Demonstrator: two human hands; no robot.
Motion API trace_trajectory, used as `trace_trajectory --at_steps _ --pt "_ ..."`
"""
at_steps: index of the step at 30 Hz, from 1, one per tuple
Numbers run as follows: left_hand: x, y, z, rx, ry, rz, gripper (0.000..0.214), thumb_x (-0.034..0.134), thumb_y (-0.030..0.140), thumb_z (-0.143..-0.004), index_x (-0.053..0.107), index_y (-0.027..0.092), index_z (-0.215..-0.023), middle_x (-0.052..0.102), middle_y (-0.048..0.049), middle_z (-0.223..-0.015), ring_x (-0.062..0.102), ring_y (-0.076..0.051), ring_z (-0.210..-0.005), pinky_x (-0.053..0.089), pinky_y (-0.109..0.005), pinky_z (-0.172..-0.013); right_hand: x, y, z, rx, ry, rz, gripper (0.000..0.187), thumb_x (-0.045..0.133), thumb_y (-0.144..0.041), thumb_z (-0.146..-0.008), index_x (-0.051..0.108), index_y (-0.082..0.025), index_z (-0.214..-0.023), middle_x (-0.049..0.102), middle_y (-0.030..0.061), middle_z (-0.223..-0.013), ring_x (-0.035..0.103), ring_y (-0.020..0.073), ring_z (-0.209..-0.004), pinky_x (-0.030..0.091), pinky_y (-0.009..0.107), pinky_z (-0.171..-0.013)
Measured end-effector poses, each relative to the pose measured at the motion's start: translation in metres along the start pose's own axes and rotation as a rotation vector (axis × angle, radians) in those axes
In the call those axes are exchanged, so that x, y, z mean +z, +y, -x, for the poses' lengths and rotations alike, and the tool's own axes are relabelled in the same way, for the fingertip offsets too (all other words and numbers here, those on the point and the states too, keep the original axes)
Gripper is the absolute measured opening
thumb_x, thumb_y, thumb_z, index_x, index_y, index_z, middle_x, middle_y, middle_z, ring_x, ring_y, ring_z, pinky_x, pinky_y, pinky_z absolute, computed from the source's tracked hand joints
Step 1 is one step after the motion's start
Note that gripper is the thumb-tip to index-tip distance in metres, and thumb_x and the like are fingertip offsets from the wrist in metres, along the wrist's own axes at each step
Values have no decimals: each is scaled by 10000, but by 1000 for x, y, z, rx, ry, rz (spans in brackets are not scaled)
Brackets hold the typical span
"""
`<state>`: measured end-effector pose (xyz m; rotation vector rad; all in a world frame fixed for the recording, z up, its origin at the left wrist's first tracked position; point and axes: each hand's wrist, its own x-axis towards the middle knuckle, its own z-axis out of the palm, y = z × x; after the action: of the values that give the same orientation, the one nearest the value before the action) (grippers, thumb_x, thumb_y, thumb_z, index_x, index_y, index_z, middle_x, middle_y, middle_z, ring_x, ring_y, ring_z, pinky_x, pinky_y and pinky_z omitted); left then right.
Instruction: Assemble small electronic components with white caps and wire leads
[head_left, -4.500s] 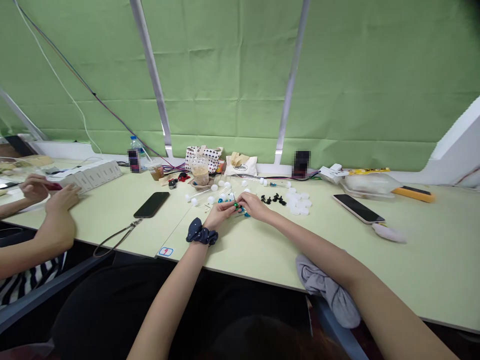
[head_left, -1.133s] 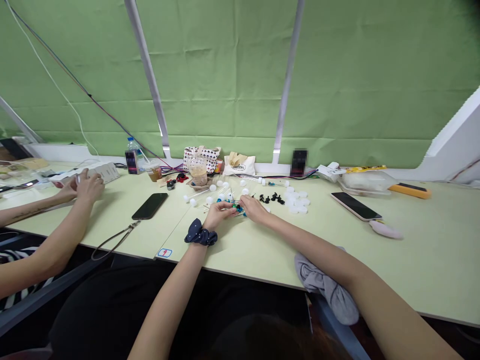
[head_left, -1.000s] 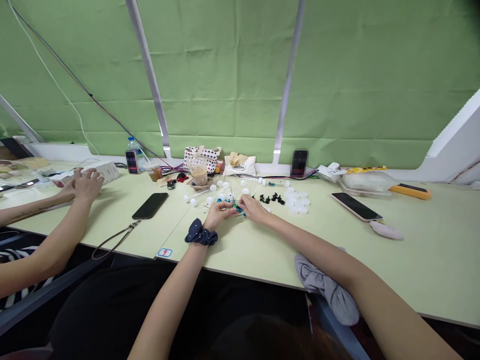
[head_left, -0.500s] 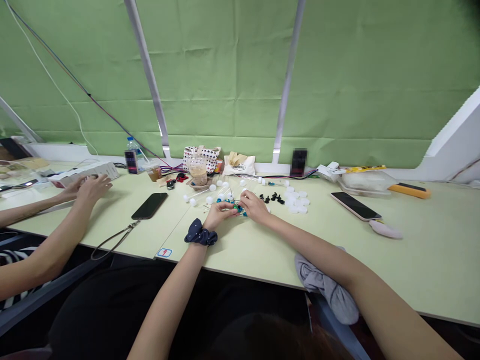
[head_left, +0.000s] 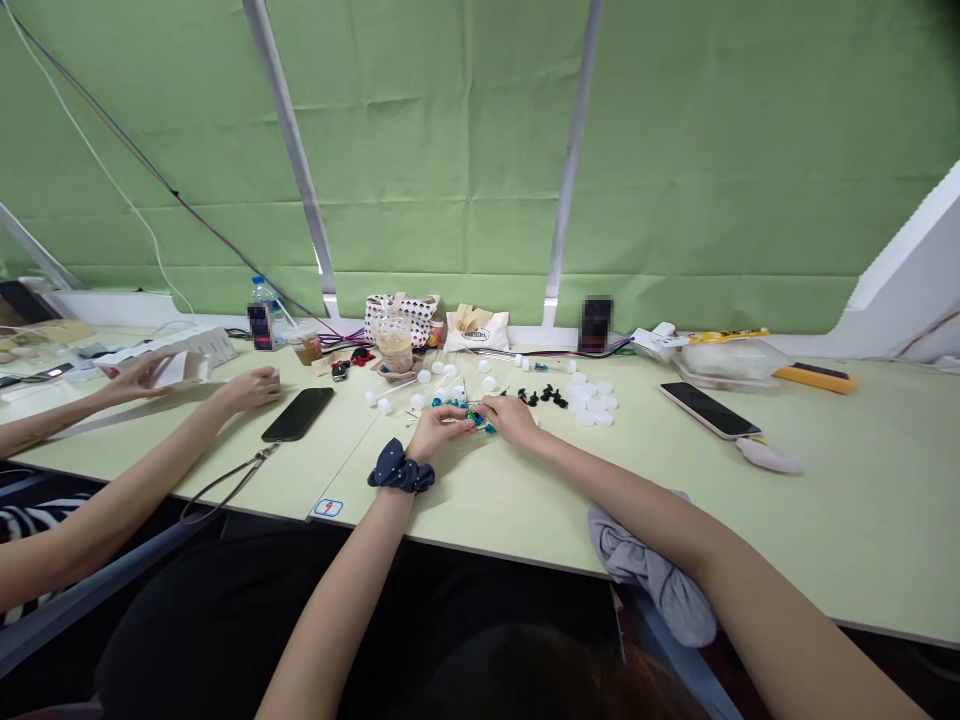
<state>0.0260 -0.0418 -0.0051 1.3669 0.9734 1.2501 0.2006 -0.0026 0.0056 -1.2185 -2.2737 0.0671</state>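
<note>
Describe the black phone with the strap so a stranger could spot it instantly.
On the long pale green table, look just left of the person's left hand, which pinches small blue-green parts. The black phone lies flat there, screen dark. Unlike the pale-edged phone far right, a grey cord strap trails from it.

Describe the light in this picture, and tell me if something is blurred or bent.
Head view: soft, even light, only faint shadows under the left hand and right hand; wide-angle bending makes the window bars lean; two patches at the back are pixelated; the blue-green parts between the hands are too tiny to resolve.
</note>
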Motion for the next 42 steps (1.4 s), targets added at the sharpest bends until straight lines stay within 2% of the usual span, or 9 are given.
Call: trace_trajectory --at_steps 7,11,15,19,22,25,28,35,42 --pt "1 -1 -1 19 7 40 427 820 382 -520 694 128 -839 705 -63 -852 668 -196 -736 516 -378 -817 1 -8 5 -106 -20 -141 96 375 -261 -923 436 -204 -972 607 31 -790 528 153 -636 311 240 -582" --pt "1 0 -1 17 16 50 443 815 391 -529 697 125 -863 708 -71 -866 670 -199 -743 514 -380 -826 3 -5 6 -156 2 -205 80 385 -196 -891 416 -191 -964 564 38 -825 510 155 -676 349 252 -612" --pt "0 -1 0 18 -8 82 411 811 358 -552 690 121 -865 707 -74 -893 674 -209 -781 505 -396 -857 8 -1 4 -230 104 -239 86 358 -187 -904 444 -177 -904 518 53 -870 488 155 -728 384 263 -648" --pt "1 0 1 21 -15 90 373 809 328 -563 684 117 -844 703 -75 -901 676 -213 -777 506 -408 -854 7 0 3 -320 225 -96 165 365 -183 -925 515 -168 -859 516 77 -898 478 167 -797 379 270 -695" --pt "1 1 1 27 -15 95 349 806 315 -570 680 117 -828 702 -67 -873 677 -213 -765 512 -400 -838 4 0 4 -321 272 55 206 393 -228 -934 575 -172 -855 540 81 -872 481 178 -826 351 269 -686" --pt "1 -1 0 30 -1 103 352 805 318 -570 676 117 -828 701 -64 -869 678 -211 -759 515 -395 -829 4 0 5 -258 251 110 257 390 -287 -945 619 -187 -881 560 61 -863 496 144 -726 318 250 -603" --pt "-1 -5 -2 37 12 82 360 805 324 -569 673 116 -831 698 -60 -850 678 -213 -752 518 -396 -818 6 1 4 -213 199 42 249 422 -300 -937 642 -194 -892 574 42 -859 515 115 -678 313 229 -565" --pt "-2 -10 -4 52 23 24 384 807 342 -560 662 109 -828 692 -73 -837 680 -228 -763 514 -418 -824 10 13 -4 -257 186 -217 137 538 -238 -873 624 -156 -804 578 43 -803 541 127 -726 399 222 -674" --pt "-1 -7 -3 26 49 13 403 808 363 -554 661 111 -832 695 -74 -838 681 -223 -758 516 -399 -819 4 20 -7 -328 81 -282 201 453 -87 -845 629 -166 -901 585 73 -897 555 151 -822 436 257 -734"
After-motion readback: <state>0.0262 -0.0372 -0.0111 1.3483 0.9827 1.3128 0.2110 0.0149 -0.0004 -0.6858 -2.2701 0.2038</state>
